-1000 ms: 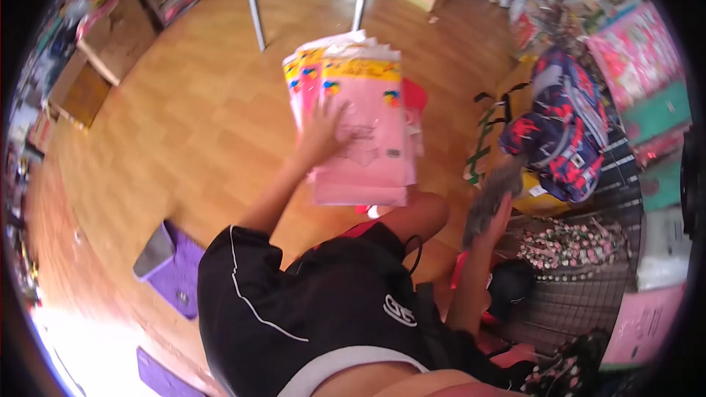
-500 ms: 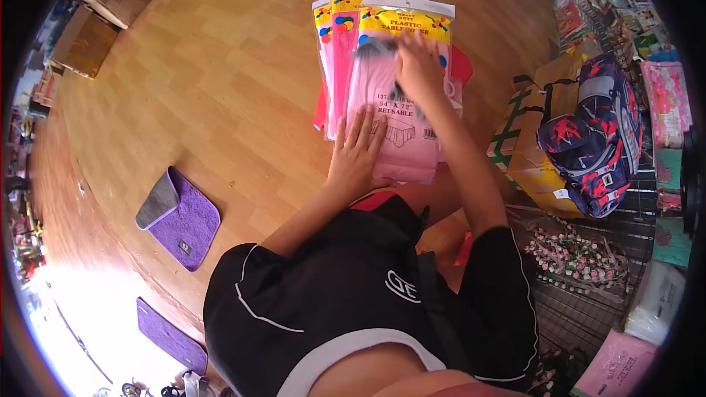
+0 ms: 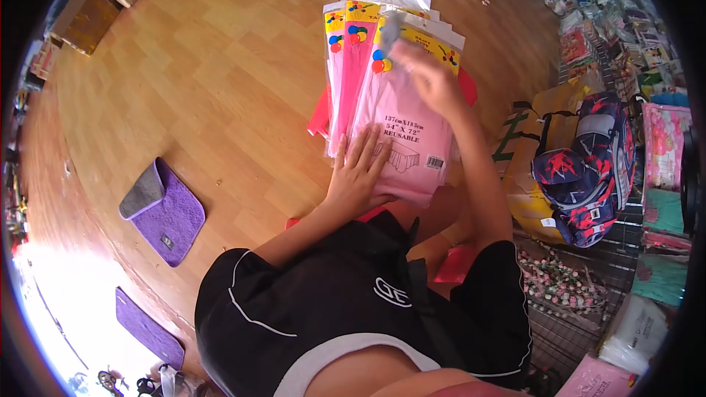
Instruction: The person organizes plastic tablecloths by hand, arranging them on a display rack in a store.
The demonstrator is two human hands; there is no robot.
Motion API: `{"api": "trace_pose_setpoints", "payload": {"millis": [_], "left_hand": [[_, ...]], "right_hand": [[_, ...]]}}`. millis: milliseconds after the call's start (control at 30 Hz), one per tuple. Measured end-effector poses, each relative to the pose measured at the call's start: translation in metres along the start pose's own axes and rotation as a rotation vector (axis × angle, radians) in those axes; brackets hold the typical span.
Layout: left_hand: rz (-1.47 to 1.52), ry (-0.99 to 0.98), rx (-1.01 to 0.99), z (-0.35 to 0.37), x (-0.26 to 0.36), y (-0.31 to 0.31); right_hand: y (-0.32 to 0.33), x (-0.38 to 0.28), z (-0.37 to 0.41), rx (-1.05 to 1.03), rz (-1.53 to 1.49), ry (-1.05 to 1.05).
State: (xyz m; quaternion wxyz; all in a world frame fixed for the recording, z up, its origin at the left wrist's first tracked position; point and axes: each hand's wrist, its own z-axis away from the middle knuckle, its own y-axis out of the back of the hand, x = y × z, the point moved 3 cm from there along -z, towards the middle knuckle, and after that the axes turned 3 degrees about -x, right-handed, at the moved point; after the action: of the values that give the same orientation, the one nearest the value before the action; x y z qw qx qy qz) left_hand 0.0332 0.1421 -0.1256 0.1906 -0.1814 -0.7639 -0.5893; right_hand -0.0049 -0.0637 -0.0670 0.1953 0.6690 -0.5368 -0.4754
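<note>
Several plastic-wrapped pink table cover packs [image 3: 404, 114] lie fanned on a red surface [image 3: 321, 114], with yellow labels and balloon prints at their tops. My left hand [image 3: 360, 165] rests flat on the lower left of the top pack, fingers spread. Over the label of that pack, my right hand [image 3: 426, 73] has its fingers closed on a grey cloth [image 3: 390, 28], blurred by motion. The cloth touches or hovers over the label's upper left; which one cannot be told.
A folded purple cloth [image 3: 170, 217] lies on the wooden floor at left, a second purple cloth [image 3: 149, 327] below it. To the right are a patterned backpack [image 3: 588, 169], flower garlands [image 3: 562, 283] and racks of packaged goods. Cardboard boxes [image 3: 84, 18] stand at upper left.
My right hand has moved the grey cloth to the upper left of the label. The top pack looks more tilted. The camera view has shifted slightly.
</note>
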Motion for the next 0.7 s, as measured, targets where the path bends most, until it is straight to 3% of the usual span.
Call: {"api": "trace_pose_setpoints", "payload": {"millis": [33,133,233,300,333,433,500,600,633,667,700], "left_hand": [[-0.004,0.006,0.007,0.000,-0.001,-0.001],[-0.003,0.012,0.015,0.001,0.001,-0.001],[0.016,0.014,0.001,0.001,0.001,-0.001],[0.013,0.016,0.006,0.004,0.002,-0.003],[0.008,0.012,0.025,0.003,0.001,-0.002],[-0.005,-0.012,0.025,0.002,0.002,0.002],[-0.004,-0.006,0.005,0.002,0.002,0.008],[0.134,-0.036,0.011,0.003,-0.005,0.019],[0.312,0.006,0.145,0.005,-0.016,0.023],[0.493,0.055,0.275,0.010,-0.025,0.026],[0.474,0.188,0.351,0.014,-0.035,0.029]], "right_hand": [[-0.011,-0.009,0.002,-0.229,0.102,0.065],[-0.042,-0.008,0.000,-0.422,0.194,0.098],[-0.055,0.027,-0.024,-0.383,0.237,-0.015],[-0.063,0.058,-0.040,-0.299,0.237,-0.090],[-0.064,0.074,-0.046,-0.144,0.219,-0.131],[-0.059,0.108,-0.056,-0.063,0.111,-0.461],[-0.044,0.118,-0.050,0.092,0.257,-0.497],[0.006,0.114,-0.023,0.460,0.021,-0.483],[0.027,0.100,-0.012,0.608,-0.077,-0.425],[0.043,0.076,-0.001,0.683,-0.355,-0.408],[0.059,0.049,0.011,0.756,-0.631,-0.382]]}}
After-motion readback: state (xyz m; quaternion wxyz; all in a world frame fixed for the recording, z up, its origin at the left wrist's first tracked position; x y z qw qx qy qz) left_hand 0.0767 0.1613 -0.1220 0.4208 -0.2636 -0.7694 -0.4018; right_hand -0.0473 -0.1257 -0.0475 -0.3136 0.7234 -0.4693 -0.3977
